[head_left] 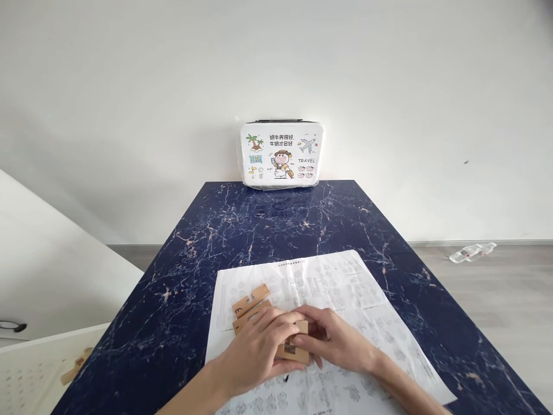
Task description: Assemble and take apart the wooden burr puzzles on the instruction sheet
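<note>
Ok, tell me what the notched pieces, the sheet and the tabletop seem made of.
Notched pieces: probably wood, matte tan with dark marks.
Sheet: likely paper, creased and printed.
Tabletop: glossy, marble-look with pale veins on blue, perhaps laminate or stone; it mirrors the case.

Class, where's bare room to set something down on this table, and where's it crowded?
Bare: the blue tabletop between the white case and the paper, plus strips either side of the paper beyond the left forearm. Crowded: the paper around the left hand and right hand, holding a wooden block beside flat wooden pieces.
</note>
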Demonstrator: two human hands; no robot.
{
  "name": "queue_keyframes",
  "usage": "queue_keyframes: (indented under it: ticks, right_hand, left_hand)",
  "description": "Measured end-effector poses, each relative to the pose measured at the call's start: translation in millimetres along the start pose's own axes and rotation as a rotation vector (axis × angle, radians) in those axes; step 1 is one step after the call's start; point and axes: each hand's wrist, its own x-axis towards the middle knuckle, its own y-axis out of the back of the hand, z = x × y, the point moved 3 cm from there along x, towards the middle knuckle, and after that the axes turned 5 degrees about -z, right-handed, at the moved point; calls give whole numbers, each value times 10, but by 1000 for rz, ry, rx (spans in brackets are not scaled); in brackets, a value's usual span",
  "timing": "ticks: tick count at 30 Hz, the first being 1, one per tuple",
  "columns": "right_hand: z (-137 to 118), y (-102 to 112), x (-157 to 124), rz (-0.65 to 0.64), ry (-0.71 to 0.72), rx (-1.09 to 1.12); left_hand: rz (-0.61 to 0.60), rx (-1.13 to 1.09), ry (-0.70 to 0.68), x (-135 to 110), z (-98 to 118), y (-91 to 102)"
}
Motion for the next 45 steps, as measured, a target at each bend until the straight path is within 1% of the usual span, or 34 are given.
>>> queue_keyframes:
  ticks: [4, 7, 10, 13, 15, 19, 24, 27, 30, 32, 35, 38, 40, 42, 45]
  right_hand:
    - [-25, 10, -10, -20, 19, -5]
    - [-23, 3, -13, -14, -10, -28]
    - [3, -8, -1, 7, -42, -41]
    - [15, -7, 19, 37, -31, -65]
    - [13, -2, 30, 54, -19, -68]
    - [18, 14, 41, 88, -21, -41]
    - [46, 7, 47, 109, 7, 20]
    - [56, -1, 43, 118, -6, 3]
    - [58, -8, 38, 133, -25, -20]
    - [60, -11, 38, 142, -17, -26]
    - [71, -2, 44, 148, 12, 2]
    - [89, 27, 51, 151, 23, 42]
    - [102, 59, 50, 184, 14, 56]
    - [112, 94, 44, 248, 0, 46]
    - [119, 130, 31, 360, -25, -42]
  left_hand:
    - [37, 24, 14, -18, -22, -19]
    - [48, 38, 52, -20, -35, -29]
    - [73, 35, 67, -7, -42, -30]
    - [136, 31, 35, 1, -46, -14]
    - [151, 18, 58, -2, -66, -8]
    - [107, -48, 120, -30, -123, -29]
    - [91, -106, 117, -53, -147, -52]
    - [32, -128, 136, -39, -134, -66]
    - [-40, -103, 153, -19, -113, -87]
    - [-66, -78, 149, -7, -101, -97]
    - [-66, -53, 128, 10, -89, -87]
    - [-69, -40, 167, 19, -112, -44]
    - [-69, -12, 217, 13, -157, 4]
    - [-52, 35, 264, -4, -226, 61]
    - [-15, 116, 315, -43, -365, 128]
